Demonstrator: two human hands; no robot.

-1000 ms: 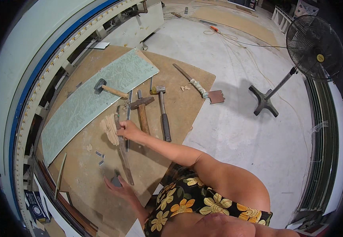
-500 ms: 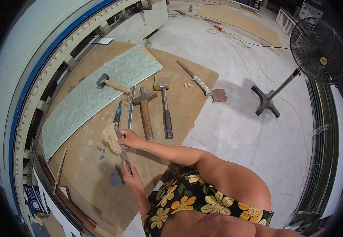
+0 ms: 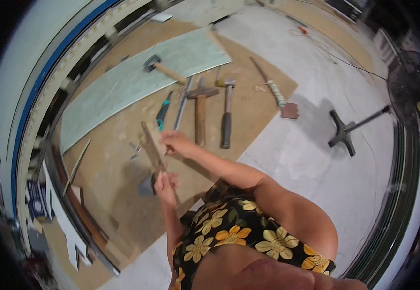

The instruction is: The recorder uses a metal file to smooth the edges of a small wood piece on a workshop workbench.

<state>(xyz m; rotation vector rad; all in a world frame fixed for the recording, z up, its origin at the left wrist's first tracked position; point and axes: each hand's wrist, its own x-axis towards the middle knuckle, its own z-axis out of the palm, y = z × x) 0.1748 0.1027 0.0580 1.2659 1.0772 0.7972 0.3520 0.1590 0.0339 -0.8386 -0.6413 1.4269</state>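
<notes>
My left hand is closed around the lower end of a long, flat brown-grey blade-like tool, which slants up and away from it. My right hand is beside the blade with bent fingers, at the edge of a thin pale tan piece seen nearly edge-on. Motion blur smears the fingers and this piece. Just beyond lies a teal-and-black utility knife. Right of it are a metal strip, a wooden-handled hammer and a black-gripped hammer.
A mallet rests on a patterned green glass panel over the brown board. Farther right lie a cloth-wrapped tool and a reddish-brown scrap. A stand fan stands on the pale floor. A dark scrap lies near my left hand.
The view has shifted, so the board and tools sit farther right. My right hand has moved off the blade's face, and the tan layered piece, broad before, now shows only a narrow edge.
</notes>
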